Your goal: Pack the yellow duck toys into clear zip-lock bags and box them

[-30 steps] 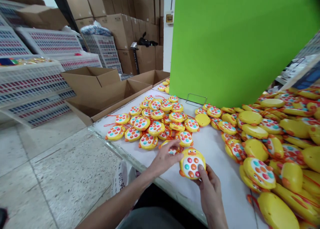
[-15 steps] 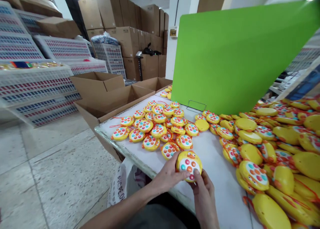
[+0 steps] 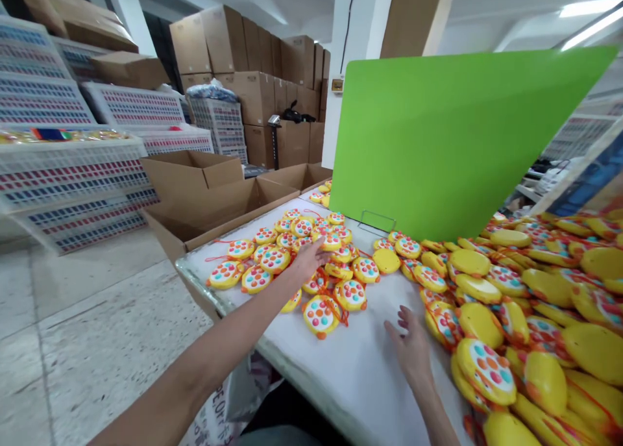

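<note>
My left hand (image 3: pixel 309 259) reaches over the smaller heap at the left of the table, its thumb and fingers at the near side of a round yellow duck toy (image 3: pixel 329 240) with colored buttons on a white belly. That toy sits on top of other duck toys, and part of its edge is hidden by the fingers. Low over the white tabletop, my right hand (image 3: pixel 411 342) is open and holds nothing, with its fingers apart. It is nearest to the left edge of the big pile of duck toys (image 3: pixel 479 326). A single duck toy (image 3: pixel 321 315) lies button side up at the heap's front.
A large green board (image 3: pixel 438 141) stands at the back of the table, beside a small wire stand (image 3: pixel 377 220). Open cardboard boxes (image 3: pixel 219 215) adjoin the table's left edge. White plastic crates (image 3: pixel 73 186) and stacked cartons (image 3: pixel 253 95) fill the background.
My hands have parted from the toy they held together. The left has moved forward to the heap with a duck toy; the right has opened and shifted right. The view has tilted up slightly.
</note>
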Action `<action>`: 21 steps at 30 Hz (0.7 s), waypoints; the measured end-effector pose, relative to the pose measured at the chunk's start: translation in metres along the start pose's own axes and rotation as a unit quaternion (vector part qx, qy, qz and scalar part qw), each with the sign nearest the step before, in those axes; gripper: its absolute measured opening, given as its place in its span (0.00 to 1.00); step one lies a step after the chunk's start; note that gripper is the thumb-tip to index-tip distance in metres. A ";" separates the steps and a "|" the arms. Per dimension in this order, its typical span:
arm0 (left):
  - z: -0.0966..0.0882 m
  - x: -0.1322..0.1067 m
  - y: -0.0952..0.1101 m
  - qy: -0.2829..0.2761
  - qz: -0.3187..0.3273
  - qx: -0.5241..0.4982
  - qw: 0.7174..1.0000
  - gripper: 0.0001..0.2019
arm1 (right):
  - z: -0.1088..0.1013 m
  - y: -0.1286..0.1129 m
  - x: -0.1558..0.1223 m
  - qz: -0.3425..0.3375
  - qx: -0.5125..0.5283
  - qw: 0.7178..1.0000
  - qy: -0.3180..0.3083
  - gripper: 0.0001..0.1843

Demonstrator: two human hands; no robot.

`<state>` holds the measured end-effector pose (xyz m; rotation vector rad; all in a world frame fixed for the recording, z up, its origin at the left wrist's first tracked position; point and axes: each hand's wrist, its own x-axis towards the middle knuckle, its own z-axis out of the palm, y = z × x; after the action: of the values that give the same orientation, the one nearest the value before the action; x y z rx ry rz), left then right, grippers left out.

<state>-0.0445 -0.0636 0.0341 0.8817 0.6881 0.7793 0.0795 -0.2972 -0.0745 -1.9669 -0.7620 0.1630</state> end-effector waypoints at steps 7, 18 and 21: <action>-0.017 -0.013 -0.019 -0.027 -0.046 0.025 0.998 0.11 | 0.027 -0.002 0.126 -0.131 -0.245 0.959 -0.057 0.39; 0.000 -0.039 -0.053 -0.134 -0.122 0.108 0.978 0.13 | 0.042 -0.009 0.178 -0.192 -0.385 0.893 -0.129 0.33; 0.004 -0.036 -0.062 -0.133 -0.134 0.110 0.976 0.15 | 0.040 -0.011 0.181 -0.194 -0.358 0.902 -0.141 0.37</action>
<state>-0.0419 -0.1206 -0.0100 1.0456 0.6453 0.3396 0.2019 -0.1598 -0.0496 -2.4417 -1.5577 -0.0964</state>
